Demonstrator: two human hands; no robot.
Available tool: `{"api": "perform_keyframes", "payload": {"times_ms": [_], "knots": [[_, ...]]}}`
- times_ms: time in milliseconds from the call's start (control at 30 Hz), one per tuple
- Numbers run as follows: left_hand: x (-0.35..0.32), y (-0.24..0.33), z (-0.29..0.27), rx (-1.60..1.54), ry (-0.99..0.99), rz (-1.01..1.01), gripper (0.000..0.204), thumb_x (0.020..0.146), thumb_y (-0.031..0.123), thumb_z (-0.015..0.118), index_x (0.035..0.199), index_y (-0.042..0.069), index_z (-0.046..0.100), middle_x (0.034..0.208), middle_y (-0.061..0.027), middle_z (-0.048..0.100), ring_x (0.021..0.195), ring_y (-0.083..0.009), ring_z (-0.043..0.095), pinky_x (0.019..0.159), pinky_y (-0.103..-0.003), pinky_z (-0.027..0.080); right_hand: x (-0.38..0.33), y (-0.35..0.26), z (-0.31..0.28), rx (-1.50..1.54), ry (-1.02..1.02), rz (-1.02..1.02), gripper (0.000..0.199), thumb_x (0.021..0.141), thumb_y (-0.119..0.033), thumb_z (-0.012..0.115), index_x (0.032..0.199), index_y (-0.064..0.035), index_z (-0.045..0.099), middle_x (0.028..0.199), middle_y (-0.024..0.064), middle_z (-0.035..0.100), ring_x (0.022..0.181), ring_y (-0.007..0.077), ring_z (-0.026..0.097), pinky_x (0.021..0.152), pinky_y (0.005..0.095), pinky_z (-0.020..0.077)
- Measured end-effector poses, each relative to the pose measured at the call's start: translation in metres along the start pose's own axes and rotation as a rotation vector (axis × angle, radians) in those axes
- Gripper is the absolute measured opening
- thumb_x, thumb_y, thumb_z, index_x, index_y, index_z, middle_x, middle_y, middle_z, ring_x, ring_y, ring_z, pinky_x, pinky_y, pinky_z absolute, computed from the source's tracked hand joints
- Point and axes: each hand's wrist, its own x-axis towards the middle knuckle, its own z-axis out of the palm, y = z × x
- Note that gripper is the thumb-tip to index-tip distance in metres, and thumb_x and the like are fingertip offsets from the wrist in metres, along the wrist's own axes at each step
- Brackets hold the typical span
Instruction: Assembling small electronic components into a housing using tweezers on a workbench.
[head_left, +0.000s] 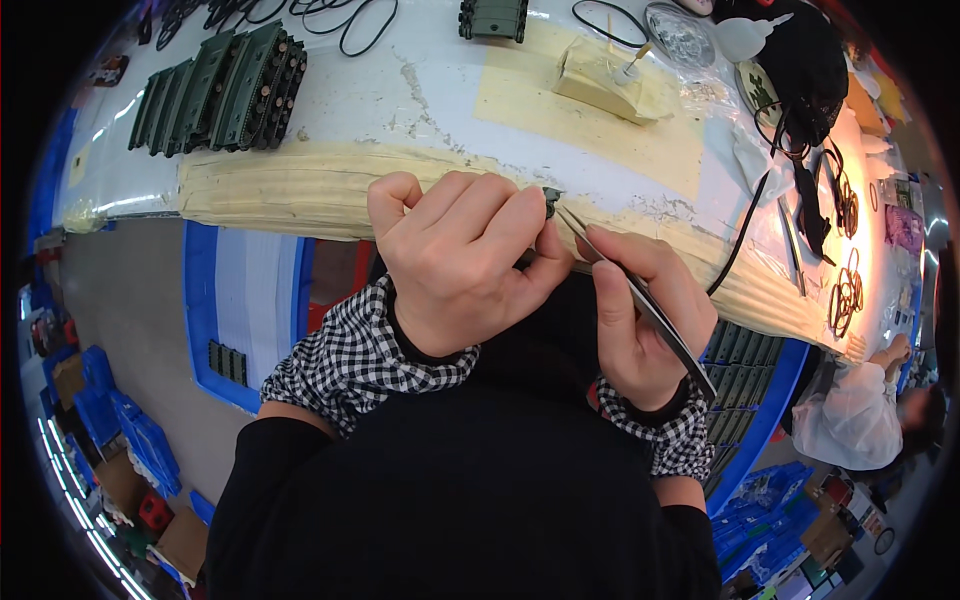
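My left hand (465,255) is closed at the table's padded front edge, pinching a small dark green part (550,200) between thumb and forefinger. Most of that part is hidden by the fingers. My right hand (645,310) is closed around metal tweezers (655,315), held like a pen. The tips of the tweezers point up and left, close to the green part; whether they touch it I cannot tell. Farther left on the table, several dark green toy tank hulls (220,90) with wheels along one side stand in a row.
Another green hull (493,18) sits at the far edge. A tape-covered block (610,85) holds a thin stick. Black cords (845,295) lie at the right. Blue trays (203,300) with green parts flank my lap. Another person (855,415) sits at the right.
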Motion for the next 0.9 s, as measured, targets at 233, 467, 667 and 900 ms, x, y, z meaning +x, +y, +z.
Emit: {"api": "perform_keyframes", "payload": {"times_ms": [233,467,667,900], "knots": [[-0.001,0.002,-0.001,0.006,-0.017,-0.007,0.019,0.063,0.019,0.072,0.077,0.009,0.064,0.069,-0.0008,0.062,0.061,-0.0156,0.057,0.07,-0.031,0.028,0.003,0.0,0.001,-0.027,-0.052,-0.073,0.015,0.079,0.001,0.07,0.093,0.0037,0.065,0.084,0.0149,0.068,0.072,0.0256,0.067,0.064,0.03,0.0527],[-0.002,0.005,-0.002,0.004,-0.036,-0.003,0.02,0.065,0.021,0.072,0.078,0.009,0.064,0.07,-0.0012,0.062,0.061,-0.0156,0.057,0.07,-0.032,0.028,0.018,0.001,-0.013,-0.196,-0.246,-0.318,0.025,0.075,0.0,0.072,0.098,0.0025,0.065,0.083,0.0105,0.066,0.073,0.0243,0.066,0.061,0.0306,0.0526],[-0.001,0.003,-0.003,-0.011,-0.016,0.005,0.021,0.064,0.022,0.073,0.077,0.009,0.063,0.068,-0.0005,0.06,0.061,-0.0155,0.056,0.069,-0.031,0.028,0.022,0.007,-0.017,-0.077,-0.263,-0.268,0.022,0.077,-0.005,0.072,0.097,0.0021,0.065,0.085,0.0112,0.067,0.075,0.0249,0.066,0.064,0.0313,0.053],[-0.001,0.002,0.0,-0.016,-0.004,0.01,0.02,0.064,0.021,0.074,0.077,0.01,0.063,0.067,0.0002,0.06,0.06,-0.0154,0.056,0.069,-0.031,0.027,0.018,0.005,-0.017,0.005,-0.207,-0.144,0.021,0.079,-0.003,0.071,0.099,0.0003,0.066,0.086,0.0105,0.068,0.075,0.0242,0.067,0.066,0.0298,0.0523]]}}
